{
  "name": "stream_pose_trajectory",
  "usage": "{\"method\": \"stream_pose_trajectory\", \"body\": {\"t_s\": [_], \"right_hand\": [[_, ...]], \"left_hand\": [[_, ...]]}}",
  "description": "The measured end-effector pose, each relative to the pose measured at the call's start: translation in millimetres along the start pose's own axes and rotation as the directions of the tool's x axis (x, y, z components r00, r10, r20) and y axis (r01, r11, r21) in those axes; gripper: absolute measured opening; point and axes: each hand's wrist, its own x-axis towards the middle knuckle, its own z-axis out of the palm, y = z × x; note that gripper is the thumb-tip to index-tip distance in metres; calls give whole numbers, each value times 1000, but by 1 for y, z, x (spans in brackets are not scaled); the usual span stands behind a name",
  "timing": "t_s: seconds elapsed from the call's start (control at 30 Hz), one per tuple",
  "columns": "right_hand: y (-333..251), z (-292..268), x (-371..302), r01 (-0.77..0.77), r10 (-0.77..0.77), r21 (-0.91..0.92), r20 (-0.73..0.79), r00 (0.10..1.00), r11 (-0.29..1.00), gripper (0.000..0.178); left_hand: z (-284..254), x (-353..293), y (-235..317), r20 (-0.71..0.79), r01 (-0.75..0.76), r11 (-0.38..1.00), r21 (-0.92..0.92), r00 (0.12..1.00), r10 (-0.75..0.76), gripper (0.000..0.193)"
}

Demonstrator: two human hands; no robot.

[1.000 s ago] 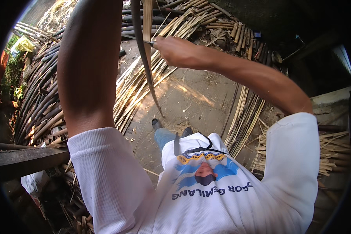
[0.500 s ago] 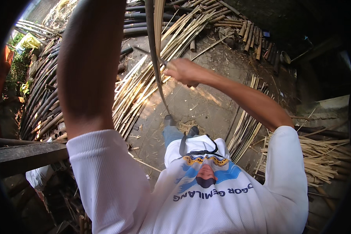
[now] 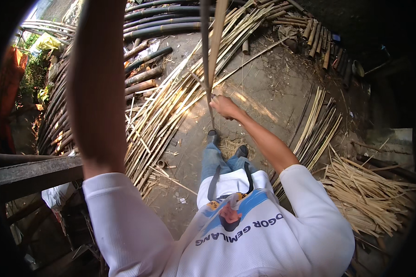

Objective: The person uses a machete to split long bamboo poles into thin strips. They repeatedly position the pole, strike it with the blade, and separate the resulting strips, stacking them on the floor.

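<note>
A long bamboo strip runs down from the top edge to near my shoe, with a pale split-off length beside its darker upper part. My right hand is closed round the handle of a knife, just beside the strip. Its narrow blade crosses the bamboo where the dark and pale lengths meet. My left forearm reaches straight up past the top edge. The left hand lies outside the picture, so what it holds is hidden.
Split bamboo strips lie in a long pile to the left, with dark bamboo poles behind. More strips and a heap of thin slats lie at right. A wooden beam juts in at left.
My right hand has moved down along the bamboo with the knife, closer to my feet. The pale length now stands further apart from the dark one. My left arm stays raised.
</note>
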Motion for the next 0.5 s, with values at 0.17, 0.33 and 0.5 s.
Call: {"method": "stream_pose_trajectory", "body": {"t_s": [0.17,0.33,0.5], "right_hand": [[5,-52,9,-254,230,220,131,964,942,31],[42,-34,36,-144,46,712,156,987,688,22],[42,-58,54,-146,167,204,-92,982,968,26]], "left_hand": [[114,-104,-150,232,180,983,-16,957,-172,72],[172,-131,-217,23,406,910,-78,914,-406,47],[194,-101,-244,56,323,942,92,943,-328,36]]}}
